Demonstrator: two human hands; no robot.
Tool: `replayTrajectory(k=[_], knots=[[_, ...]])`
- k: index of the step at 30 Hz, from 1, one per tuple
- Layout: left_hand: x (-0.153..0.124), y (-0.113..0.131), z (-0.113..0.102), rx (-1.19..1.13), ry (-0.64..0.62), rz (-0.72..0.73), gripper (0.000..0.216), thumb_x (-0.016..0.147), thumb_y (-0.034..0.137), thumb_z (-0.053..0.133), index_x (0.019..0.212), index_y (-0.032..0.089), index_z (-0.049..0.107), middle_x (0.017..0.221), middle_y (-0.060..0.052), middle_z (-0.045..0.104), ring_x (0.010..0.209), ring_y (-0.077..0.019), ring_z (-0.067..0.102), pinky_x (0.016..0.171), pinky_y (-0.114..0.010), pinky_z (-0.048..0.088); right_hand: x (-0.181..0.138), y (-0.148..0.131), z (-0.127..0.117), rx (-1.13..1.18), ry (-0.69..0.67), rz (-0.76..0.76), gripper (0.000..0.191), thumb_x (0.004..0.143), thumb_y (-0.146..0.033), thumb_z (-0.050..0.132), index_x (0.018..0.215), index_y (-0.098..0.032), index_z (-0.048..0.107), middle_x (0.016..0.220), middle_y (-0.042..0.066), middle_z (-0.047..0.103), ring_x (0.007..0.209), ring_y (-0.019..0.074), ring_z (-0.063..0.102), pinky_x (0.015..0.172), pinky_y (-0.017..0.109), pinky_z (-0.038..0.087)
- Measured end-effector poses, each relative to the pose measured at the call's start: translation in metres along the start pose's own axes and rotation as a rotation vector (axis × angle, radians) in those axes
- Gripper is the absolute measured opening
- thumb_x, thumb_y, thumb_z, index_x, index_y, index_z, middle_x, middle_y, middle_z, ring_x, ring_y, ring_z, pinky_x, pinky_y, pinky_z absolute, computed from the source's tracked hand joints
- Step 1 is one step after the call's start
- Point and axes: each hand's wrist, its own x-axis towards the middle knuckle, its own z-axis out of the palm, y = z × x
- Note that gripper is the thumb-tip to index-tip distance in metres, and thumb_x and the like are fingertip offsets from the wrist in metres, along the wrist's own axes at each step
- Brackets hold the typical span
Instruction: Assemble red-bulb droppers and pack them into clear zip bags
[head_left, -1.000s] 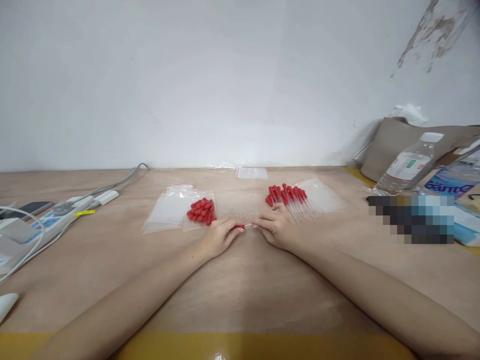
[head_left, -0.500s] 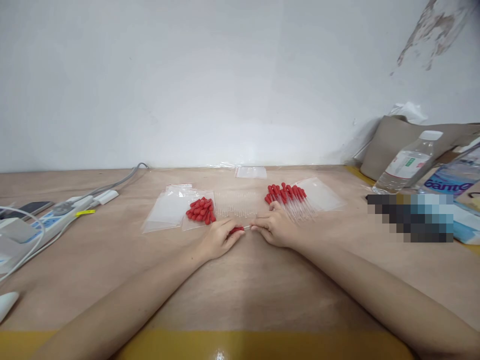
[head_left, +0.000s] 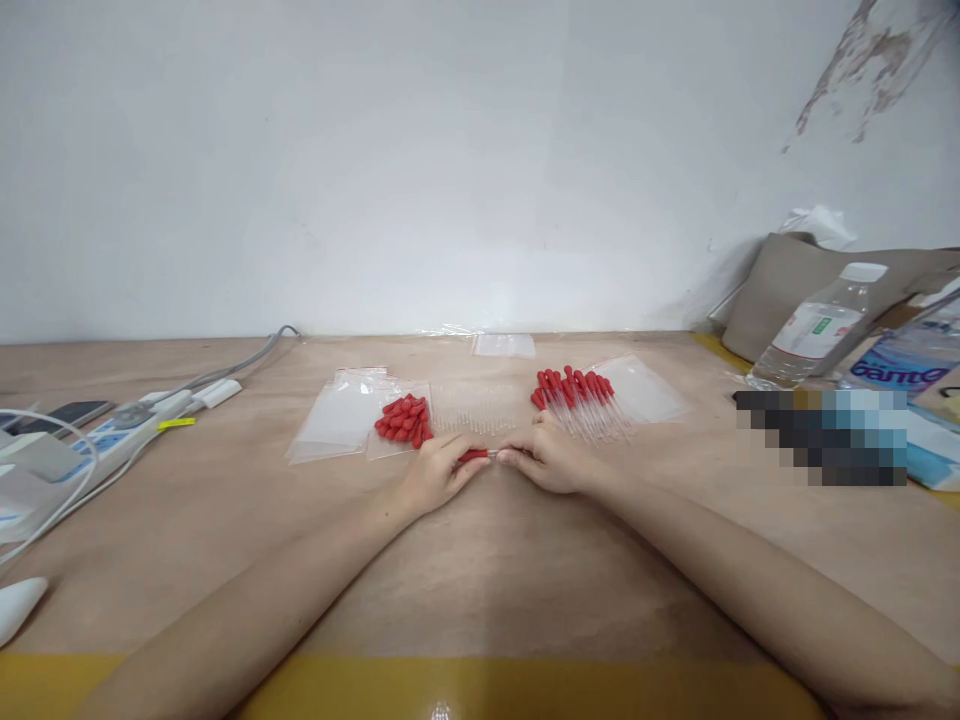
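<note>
My left hand (head_left: 442, 472) is closed around a red rubber dropper bulb (head_left: 473, 455) above the middle of the table. From the right, my right hand (head_left: 546, 455) pinches a thin clear glass dropper tube (head_left: 493, 454), whose end meets the mouth of the bulb; how far it sits inside I cannot tell. A heap of loose red bulbs (head_left: 403, 420) lies on a plastic bag just beyond my left hand. Clear tubes (head_left: 472, 408) lie in a row between the heaps. Behind my right hand is a pile of droppers with red bulbs on their tubes (head_left: 574, 388).
Clear zip bags (head_left: 330, 425) lie at the left, another bag (head_left: 645, 388) at the right, and one (head_left: 504, 345) by the wall. A power strip (head_left: 124, 440) with cables is on the far left. A water bottle (head_left: 821, 325) stands at the right near a grey-brown bag (head_left: 772, 285).
The hands stay together at the same spot. More of the red bulb shows between the left fingers, and the right fingers sit slightly closer to it.
</note>
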Motion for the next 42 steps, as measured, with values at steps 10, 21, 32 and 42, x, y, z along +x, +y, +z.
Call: replayTrajectory(k=[10,21,32,42], knots=[[0.006,0.001,-0.007,-0.09,-0.109,-0.151,0.02,0.084,0.031,0.05,0.091,0.017,0.063,0.077,-0.002,0.063,0.07,-0.0125,0.056,0.064,-0.022,0.042,-0.01,0.013,0.016,-0.255,0.294,-0.144,0.026,0.089,-0.025,0.037,0.085,-0.016,0.061,0.071,0.003,0.064,0.065,0.0116,0.05,0.075,0.032,0.023],[0.002,0.002,-0.004,-0.083,-0.09,-0.033,0.02,0.084,0.03,0.049,0.084,0.016,0.064,0.071,-0.003,0.063,0.067,-0.0128,0.056,0.063,-0.023,0.042,-0.006,0.0,0.009,-0.212,0.119,-0.054,0.037,0.089,-0.027,0.033,0.062,-0.016,0.055,0.056,-0.001,0.058,0.049,0.0084,0.032,0.071,0.03,0.021],[0.004,0.0,-0.005,-0.041,-0.065,-0.02,0.017,0.084,0.029,0.05,0.087,0.017,0.062,0.076,-0.004,0.063,0.073,-0.0139,0.057,0.069,-0.026,0.044,-0.002,-0.01,-0.008,-0.093,-0.058,0.045,0.034,0.089,-0.032,0.034,0.076,-0.019,0.062,0.073,0.002,0.064,0.068,0.0124,0.05,0.074,0.031,0.024],[-0.001,-0.004,-0.013,0.04,-0.075,-0.162,0.037,0.08,0.03,0.054,0.115,0.021,0.048,0.107,-0.007,0.055,0.093,-0.0192,0.053,0.08,-0.033,0.045,-0.004,0.039,-0.033,-0.097,0.266,0.567,0.024,0.079,-0.033,0.044,0.079,-0.021,0.066,0.076,0.002,0.066,0.069,0.0155,0.056,0.06,0.025,0.033]])
